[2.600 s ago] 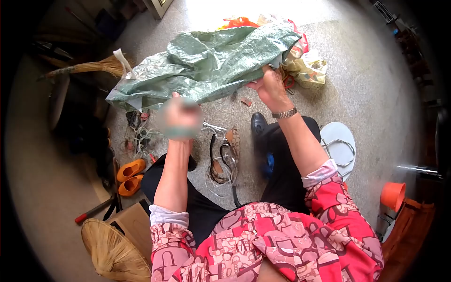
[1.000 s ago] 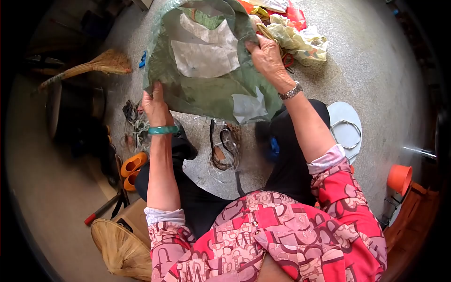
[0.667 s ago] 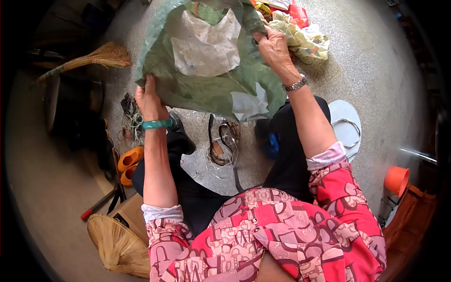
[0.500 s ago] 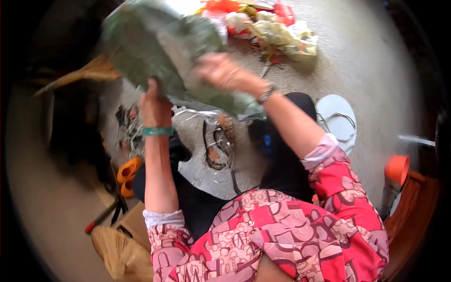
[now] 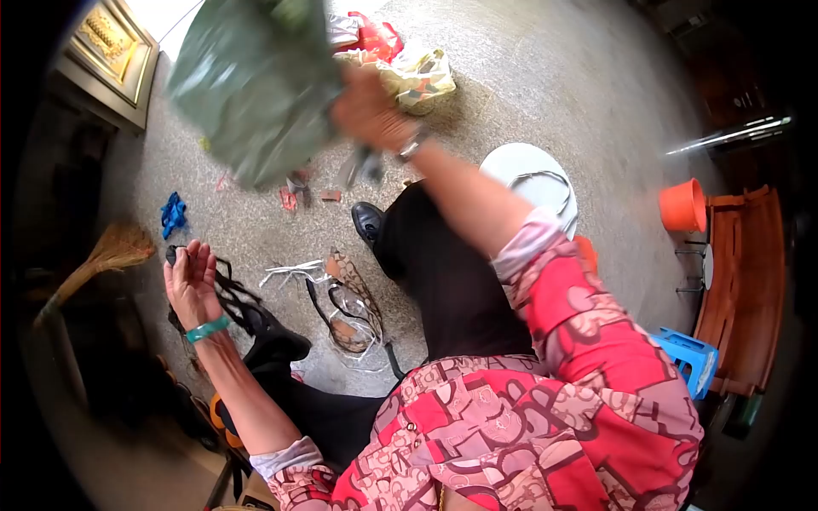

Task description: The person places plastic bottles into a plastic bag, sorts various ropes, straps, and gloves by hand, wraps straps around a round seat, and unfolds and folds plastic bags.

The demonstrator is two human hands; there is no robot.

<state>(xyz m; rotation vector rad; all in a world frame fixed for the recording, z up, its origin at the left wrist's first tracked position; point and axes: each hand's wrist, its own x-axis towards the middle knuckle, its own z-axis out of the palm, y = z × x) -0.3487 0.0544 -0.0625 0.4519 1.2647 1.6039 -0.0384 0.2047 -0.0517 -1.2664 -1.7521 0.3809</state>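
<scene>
We see the green bag [image 5: 260, 89] at the far left, and it seems to be held up above the floor [image 5: 588, 94] by the right hand [image 5: 371, 109], whose fingers grip its right edge — the blur does not let us count them. The far part of the bag goes out of the view, so we cannot tell if something is inside. The left hand [image 5: 192, 285] is well apart from the bag, with its fingers loosely bent and parted; we cannot tell whether they touch the dark scrap [image 5: 172, 255] beside them. As we judge, the taking up of the bag is done, but the things around are not yet gathered: the crumpled plastic bags [image 5: 423, 83] lie to the right of it, the red scraps [image 5: 288, 199] just below it, the blue bundle [image 5: 173, 215] at the left — and the straps [image 5: 345, 319] with white strings [image 5: 291, 270] are in the near middle.
</scene>
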